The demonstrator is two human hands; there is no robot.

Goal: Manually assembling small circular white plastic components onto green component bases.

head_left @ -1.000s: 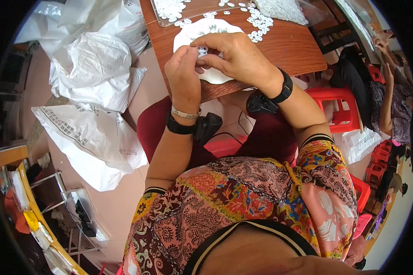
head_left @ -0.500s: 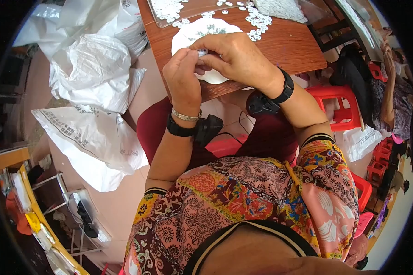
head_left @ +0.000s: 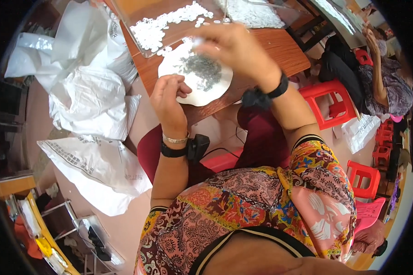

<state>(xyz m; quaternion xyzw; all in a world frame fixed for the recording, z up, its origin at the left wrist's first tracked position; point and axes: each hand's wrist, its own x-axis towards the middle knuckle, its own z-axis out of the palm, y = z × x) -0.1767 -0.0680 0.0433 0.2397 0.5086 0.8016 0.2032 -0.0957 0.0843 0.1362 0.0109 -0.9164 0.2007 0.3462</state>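
Note:
A white scallop-edged plate [head_left: 204,95] lies near the table's edge, with a heap of tiny dark bits [head_left: 202,71] in it. Over its far side, blurred by motion, my right hand [head_left: 238,48] pinches a small white piece [head_left: 198,41] between finger and thumb. My left hand [head_left: 169,98] hovers by the plate's near left rim, its fingers loosely curled and a little apart, with nothing visible in them. Many small white oval pieces [head_left: 151,34] lie in a clear tray [head_left: 137,46] beyond the plate, and a few lie beside the rim.
A clear bag of white pieces [head_left: 254,16] lies on the far side of the brown table [head_left: 275,50]. Large white sacks [head_left: 89,101] crowd the floor at left. Red stools [head_left: 328,105] stand at right, where another person [head_left: 383,85] sits. A black cable hangs below the table.
My hands were together over the plate, holding a small white piece. Now they are apart: the right has moved forward with a white piece, the left slightly back. The view has shifted.

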